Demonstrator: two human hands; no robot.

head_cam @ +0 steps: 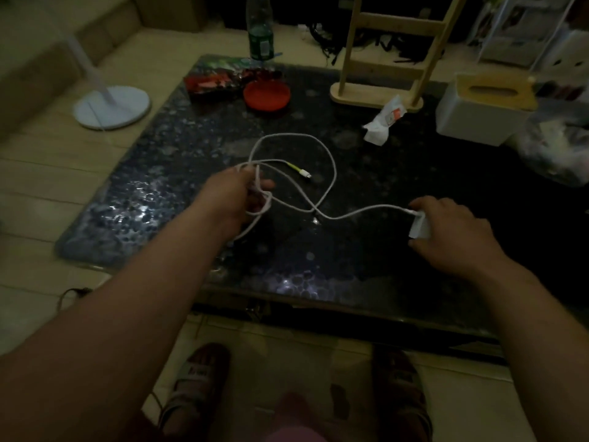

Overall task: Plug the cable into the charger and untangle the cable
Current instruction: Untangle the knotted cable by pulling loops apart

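A white cable (331,164) lies in loops on the dark glass table (191,129). Its free end, with a yellow-green sleeve and small plug (301,170), rests near the table's middle. My left hand (236,199) is closed on a bunch of tangled cable loops at the left. My right hand (452,231) grips the white charger block (420,226) on the table at the right. The cable's other end runs into the charger's left face.
A red dish (267,95), a snack wrapper (216,82) and a green bottle (260,30) stand at the back left. A wooden stand (376,94), crumpled paper (382,121), a tissue box (481,110) and a plastic bag (554,151) sit at the back right. A white fan base (111,106) is on the floor.
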